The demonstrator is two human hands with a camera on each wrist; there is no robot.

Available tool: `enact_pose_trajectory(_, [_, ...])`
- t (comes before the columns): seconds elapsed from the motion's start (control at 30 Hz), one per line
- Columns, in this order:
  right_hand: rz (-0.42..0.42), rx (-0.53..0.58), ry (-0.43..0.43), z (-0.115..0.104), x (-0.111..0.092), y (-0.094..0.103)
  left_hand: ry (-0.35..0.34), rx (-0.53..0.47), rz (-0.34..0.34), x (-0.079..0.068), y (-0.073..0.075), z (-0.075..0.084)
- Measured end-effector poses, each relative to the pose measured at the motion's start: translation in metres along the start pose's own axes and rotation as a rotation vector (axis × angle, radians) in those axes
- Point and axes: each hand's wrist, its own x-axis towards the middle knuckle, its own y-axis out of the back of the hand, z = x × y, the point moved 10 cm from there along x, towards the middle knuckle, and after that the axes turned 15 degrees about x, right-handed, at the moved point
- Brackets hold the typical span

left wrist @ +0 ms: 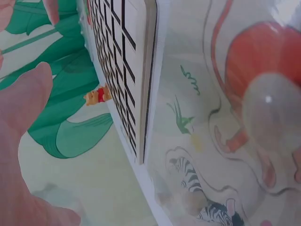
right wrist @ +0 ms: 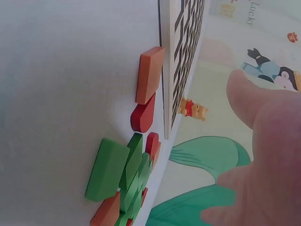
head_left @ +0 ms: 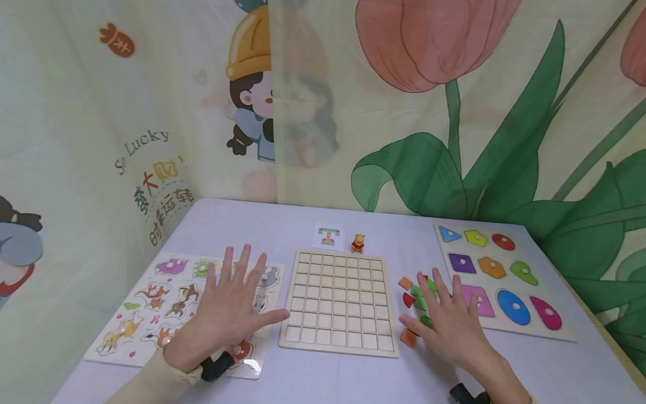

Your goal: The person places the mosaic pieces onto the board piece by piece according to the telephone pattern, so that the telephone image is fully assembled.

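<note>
My left hand (head_left: 229, 308) is spread with straight fingers over the animal puzzle board (head_left: 126, 303), holding nothing. My right hand (head_left: 449, 322) hovers, fingers spread, over a small pile of red, green and orange blocks (head_left: 420, 303), part of which it hides. Between the hands lies a wooden grid board (head_left: 339, 303) with bare square cells. In the right wrist view, a green block (right wrist: 107, 169) and an orange block (right wrist: 150, 75) lie beside the board's edge, with a red rounded block (right wrist: 143, 115) among them.
A pattern card (head_left: 328, 236) with a T shape lies behind the grid board, with a small bear figurine (head_left: 358, 243) to its right. On the right is a shape puzzle board (head_left: 550, 332) with colourful knobbed pieces. A printed curtain (head_left: 313, 185) hangs behind the table.
</note>
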Motion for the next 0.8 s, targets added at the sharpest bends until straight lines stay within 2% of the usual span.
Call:
enact_pose_trajectory(0.13, [0.015, 0.008, -0.007, 0.002, 0.001, 0.006, -0.038, 0.027, -0.010, 0.001, -0.002, 0.006])
enact_pose_trajectory(0.27, [0.063, 0.001, 0.025, 0.003, 0.002, 0.016, -0.099, 0.055, -0.024, 0.000, -0.003, 0.016])
enact_pose_trajectory(0.47, [0.150, 0.012, 0.087, 0.005, 0.007, 0.035, -0.163, 0.009, -0.109, 0.002, -0.008, 0.033])
enact_pose_trajectory(0.8, [0.134, 0.049, 0.034, 0.037, 0.028, 0.050, -0.256, 0.020, -0.216, -0.002, -0.018, 0.064])
